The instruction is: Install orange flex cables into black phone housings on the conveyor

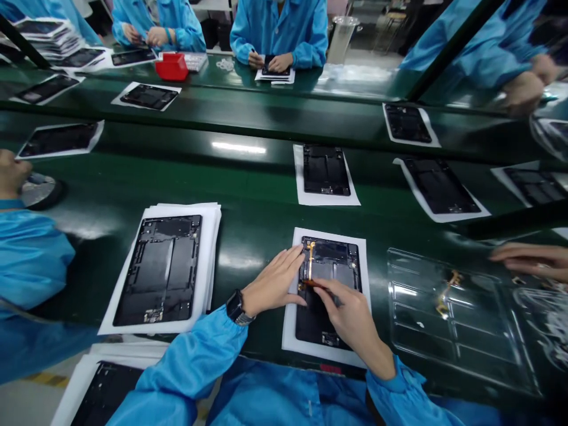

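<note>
A black tablet back frame (331,260) lies on a white sheet (293,331) in front of me, with an orange flex cable (311,255) laid on its upper left part. My left hand (273,283) rests flat on the frame's left edge, fingers stretched out. My right hand (350,316) pinches a thin stick-like tool (314,284) whose tip touches the lower end of the cable. A black watch sits on my left wrist.
Another frame (162,269) lies on a stack of white sheets to the left. A clear plastic tray (457,319) with small orange cables is on the right, beside another person's hand (530,260). More frames lie on the green belt (248,183); people in blue coats work opposite.
</note>
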{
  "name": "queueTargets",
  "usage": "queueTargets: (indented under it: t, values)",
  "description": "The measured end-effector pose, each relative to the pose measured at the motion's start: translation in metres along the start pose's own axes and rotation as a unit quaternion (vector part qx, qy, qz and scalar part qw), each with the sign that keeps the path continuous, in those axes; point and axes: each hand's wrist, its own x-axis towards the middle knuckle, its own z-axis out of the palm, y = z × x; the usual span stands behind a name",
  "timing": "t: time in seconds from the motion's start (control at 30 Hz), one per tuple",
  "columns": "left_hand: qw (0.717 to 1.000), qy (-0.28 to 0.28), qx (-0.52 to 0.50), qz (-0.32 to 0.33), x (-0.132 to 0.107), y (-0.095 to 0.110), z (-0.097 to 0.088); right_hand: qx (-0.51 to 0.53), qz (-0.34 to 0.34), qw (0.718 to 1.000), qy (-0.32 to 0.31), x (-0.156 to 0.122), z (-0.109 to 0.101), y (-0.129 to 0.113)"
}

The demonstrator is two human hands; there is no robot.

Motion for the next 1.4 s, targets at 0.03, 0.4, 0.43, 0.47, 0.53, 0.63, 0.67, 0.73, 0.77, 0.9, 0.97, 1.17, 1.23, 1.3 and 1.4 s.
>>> queueTargets:
  t: [0.03,0.4,0.43,0.47,0.53,0.63,0.67,0.73,0.77,0.9,0.97,1.17,1.23,1.3,1.4]
  values:
    - [1.0,0.001,0.0,-0.002,0.0,0.0,0.001,0.0,-0.001,1.0,0.005,-0.001,0.003,0.0]
    - [1.0,0.013,-0.006,0.005,0.001,-0.002,0.003,-0.257,-0.091,0.951,-0.149,0.018,0.006,-0.023]
    - [1.0,0.015,-0.006,0.007,0.001,-0.002,0.004,-0.278,-0.101,0.941,-0.165,0.021,0.006,-0.027]
    - [1.0,0.016,-0.005,0.007,0.001,-0.003,0.004,-0.292,-0.11,0.933,-0.179,0.023,0.006,-0.03]
    - [1.0,0.02,-0.006,0.006,0.0,-0.003,0.005,-0.297,-0.126,0.926,-0.195,0.026,0.004,-0.032]
    - [1.0,0.021,-0.007,0.002,0.0,-0.003,0.006,-0.283,-0.117,0.934,-0.185,0.024,-0.004,-0.026]
    - [1.0,0.02,-0.006,0.002,0.0,-0.003,0.005,-0.28,-0.111,0.936,-0.18,0.023,-0.006,-0.023]
    - [1.0,0.017,-0.001,0.003,0.0,-0.003,0.005,-0.288,-0.103,0.936,-0.174,0.021,-0.009,-0.018]
    - [1.0,0.016,0.001,0.004,0.001,-0.003,0.005,-0.295,-0.105,0.934,-0.174,0.02,-0.008,-0.017]
    - [1.0,0.016,0.009,0.002,0.001,-0.004,0.008,-0.311,-0.121,0.925,-0.181,0.022,0.001,-0.021]
    - [1.0,0.018,0.012,0.004,0.0,-0.005,0.01,-0.306,-0.122,0.926,-0.186,0.023,0.005,-0.023]
    - [0.999,-0.016,0.026,-0.016,0.006,0.002,-0.007,-0.124,-0.075,0.984,-0.101,0.016,0.001,-0.012]
    - [0.999,-0.008,0.039,-0.037,0.024,0.007,-0.019,0.041,-0.002,0.999,-0.017,0.013,-0.006,-0.003]
    - [0.995,0.01,0.074,-0.073,0.053,0.011,-0.028,0.239,0.098,0.965,0.05,0.01,-0.014,0.004]
    - [0.985,-0.009,0.125,-0.117,0.101,0.012,-0.03,0.48,0.218,0.846,0.076,0.009,-0.029,0.01]
